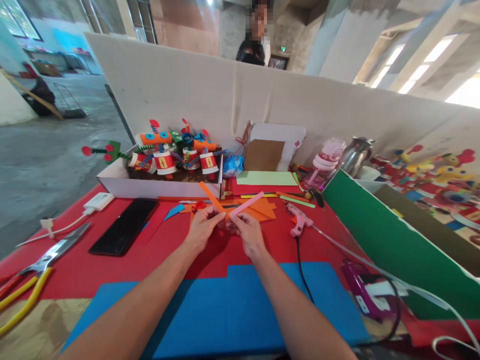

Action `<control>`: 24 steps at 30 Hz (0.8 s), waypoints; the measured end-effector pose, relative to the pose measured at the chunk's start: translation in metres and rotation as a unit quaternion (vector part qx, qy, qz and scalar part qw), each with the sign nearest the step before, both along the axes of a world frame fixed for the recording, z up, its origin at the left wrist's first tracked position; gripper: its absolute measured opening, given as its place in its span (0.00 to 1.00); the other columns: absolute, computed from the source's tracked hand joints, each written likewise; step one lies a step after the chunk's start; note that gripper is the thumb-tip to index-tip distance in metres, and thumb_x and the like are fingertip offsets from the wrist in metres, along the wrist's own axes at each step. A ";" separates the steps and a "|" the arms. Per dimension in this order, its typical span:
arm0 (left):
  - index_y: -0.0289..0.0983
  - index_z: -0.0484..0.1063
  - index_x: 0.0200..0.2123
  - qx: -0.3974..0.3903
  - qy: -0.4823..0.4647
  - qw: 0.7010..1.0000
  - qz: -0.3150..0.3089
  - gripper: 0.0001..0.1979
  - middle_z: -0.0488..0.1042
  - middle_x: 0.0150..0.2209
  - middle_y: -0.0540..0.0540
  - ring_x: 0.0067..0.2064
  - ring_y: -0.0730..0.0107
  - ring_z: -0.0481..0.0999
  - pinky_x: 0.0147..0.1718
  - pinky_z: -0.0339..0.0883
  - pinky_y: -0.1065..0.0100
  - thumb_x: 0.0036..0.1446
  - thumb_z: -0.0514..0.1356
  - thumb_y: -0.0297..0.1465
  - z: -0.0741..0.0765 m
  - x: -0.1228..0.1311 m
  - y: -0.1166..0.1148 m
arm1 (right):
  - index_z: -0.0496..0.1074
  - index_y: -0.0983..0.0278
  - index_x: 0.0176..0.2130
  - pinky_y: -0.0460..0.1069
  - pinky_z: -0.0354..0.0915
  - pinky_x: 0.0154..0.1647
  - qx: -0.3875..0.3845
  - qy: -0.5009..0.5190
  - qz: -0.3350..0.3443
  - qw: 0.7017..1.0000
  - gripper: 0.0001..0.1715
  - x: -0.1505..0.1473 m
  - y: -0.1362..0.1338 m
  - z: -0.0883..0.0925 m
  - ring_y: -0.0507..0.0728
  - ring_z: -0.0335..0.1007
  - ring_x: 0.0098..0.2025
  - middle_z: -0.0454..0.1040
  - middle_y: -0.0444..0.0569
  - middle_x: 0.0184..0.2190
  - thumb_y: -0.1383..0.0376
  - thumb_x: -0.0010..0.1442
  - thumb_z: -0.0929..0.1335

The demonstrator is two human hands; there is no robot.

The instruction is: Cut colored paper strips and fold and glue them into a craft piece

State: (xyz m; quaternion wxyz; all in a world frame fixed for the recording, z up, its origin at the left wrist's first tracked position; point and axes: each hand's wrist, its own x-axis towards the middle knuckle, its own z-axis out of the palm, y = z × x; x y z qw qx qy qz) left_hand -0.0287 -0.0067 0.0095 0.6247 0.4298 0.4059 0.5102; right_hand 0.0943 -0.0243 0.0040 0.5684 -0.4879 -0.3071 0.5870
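Note:
Both of my hands meet over the middle of the red tabletop. My left hand (205, 225) pinches an orange paper strip (211, 196) that slants up to the left. Between the thumb and fingers of my right hand (244, 228) is a pink paper strip (248, 203), slanting up to the right. The lower ends of the strips come together at my thumbs, where fingers hide whether they are joined. Just behind lie orange paper pieces (264, 210). A pink glue gun (299, 220) rests to the right of my right hand.
Scissors (48, 259) and a black phone (123, 226) lie on the left. A white box (157, 189) of paper-cup figures stands behind. A green box (375, 245) and purple power strip (365, 292) are at right. Blue sheets (213, 315) lie in front.

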 end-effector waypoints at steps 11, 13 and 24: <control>0.35 0.69 0.22 -0.003 0.018 1.000 0.006 0.15 0.69 0.19 0.51 0.21 0.74 0.67 0.22 0.62 0.71 0.39 0.68 0.39 -0.003 -0.001 0.003 | 0.73 0.67 0.25 0.45 0.66 0.28 0.000 -0.002 0.025 1.000 0.20 0.002 0.000 0.001 0.50 0.69 0.22 0.75 0.45 0.19 0.56 0.36 0.77; 0.35 0.69 0.22 -0.009 0.008 1.000 0.002 0.16 0.70 0.19 0.51 0.21 0.74 0.67 0.23 0.62 0.71 0.39 0.68 0.39 -0.003 -0.001 0.002 | 0.73 0.67 0.25 0.45 0.65 0.28 0.001 -0.008 0.021 1.000 0.20 0.001 0.000 0.000 0.50 0.69 0.22 0.75 0.45 0.19 0.56 0.36 0.77; 0.34 0.68 0.21 -0.006 0.042 0.999 -0.015 0.16 0.70 0.19 0.52 0.22 0.77 0.66 0.23 0.59 0.72 0.39 0.68 0.39 -0.004 0.000 0.003 | 0.71 0.66 0.24 0.45 0.60 0.24 0.020 -0.069 0.011 0.997 0.17 0.002 0.001 0.000 0.49 0.65 0.20 0.72 0.43 0.18 0.55 0.41 0.74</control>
